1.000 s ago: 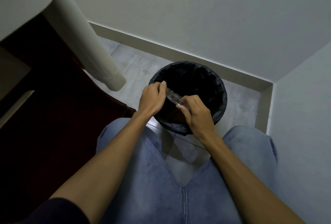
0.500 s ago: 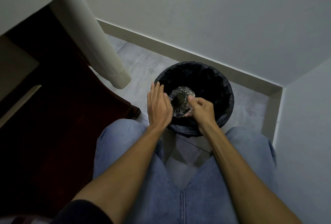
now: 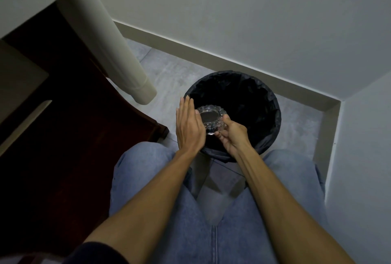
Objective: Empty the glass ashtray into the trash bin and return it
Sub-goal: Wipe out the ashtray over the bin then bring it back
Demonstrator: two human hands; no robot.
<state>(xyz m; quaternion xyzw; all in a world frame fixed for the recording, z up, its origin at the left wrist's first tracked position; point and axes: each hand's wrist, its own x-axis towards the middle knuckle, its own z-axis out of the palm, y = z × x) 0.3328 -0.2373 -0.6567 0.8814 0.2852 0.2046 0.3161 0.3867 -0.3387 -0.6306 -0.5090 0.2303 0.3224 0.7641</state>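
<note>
A round glass ashtray [image 3: 211,119] with a knobbly rim hangs over the near left part of the trash bin [image 3: 264,99], its hollow facing up toward me. My right hand [image 3: 231,134] grips its near right edge from below with thumb on the rim. My left hand [image 3: 189,125] lies flat with fingers stretched out against the ashtray's left side. The bin is round with a black bag liner; its inside is too dark to see.
The bin stands in a corner of grey walls [image 3: 254,20] with a baseboard. A white table leg [image 3: 124,60] and a dark red wooden chair [image 3: 74,126] are at the left. My knees in blue jeans [image 3: 148,189] flank the bin.
The ashtray went from tilted on edge over the bin to level with its hollow up. My left hand let go of its rim and opened flat beside it.
</note>
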